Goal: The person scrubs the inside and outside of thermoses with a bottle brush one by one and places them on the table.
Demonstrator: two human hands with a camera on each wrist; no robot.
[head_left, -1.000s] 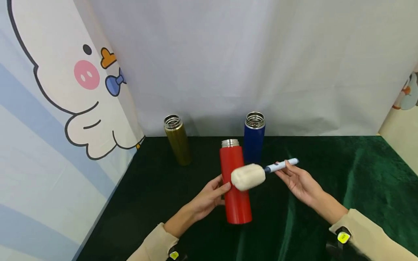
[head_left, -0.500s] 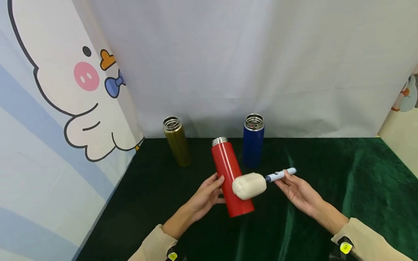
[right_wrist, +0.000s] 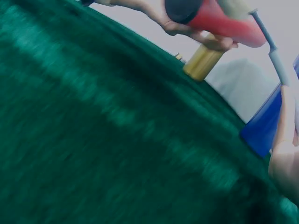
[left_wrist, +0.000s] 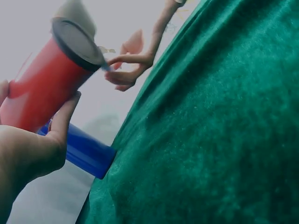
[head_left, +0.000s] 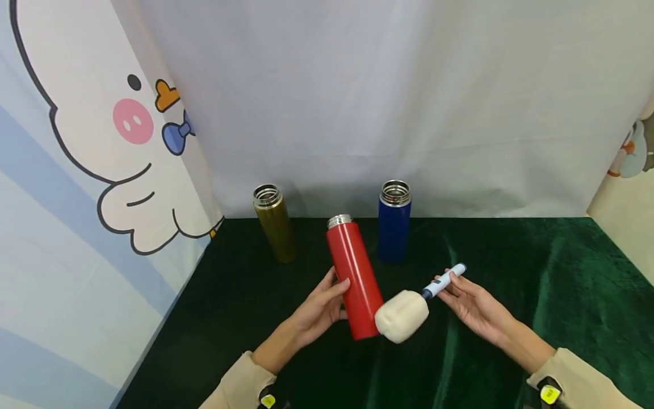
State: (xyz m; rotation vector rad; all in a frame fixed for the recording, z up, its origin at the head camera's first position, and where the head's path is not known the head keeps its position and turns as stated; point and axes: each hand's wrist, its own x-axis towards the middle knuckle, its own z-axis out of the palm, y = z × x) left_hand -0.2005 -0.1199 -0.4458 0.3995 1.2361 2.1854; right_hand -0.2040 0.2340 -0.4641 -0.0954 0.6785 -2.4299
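Head view: we found the left hand grasping the red bottle, tilted above the tabletop; the right hand pinched the brush beside its base. We judged this bottle underway, the gold bottle and blue bottle, upright near the far edge, outstanding.

Left wrist: the red base partly hid the brush.

Right wrist: the frame cut off the right hand; we could not confirm brush contact.

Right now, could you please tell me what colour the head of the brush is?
The brush head is creamy white, best seen in the head view.
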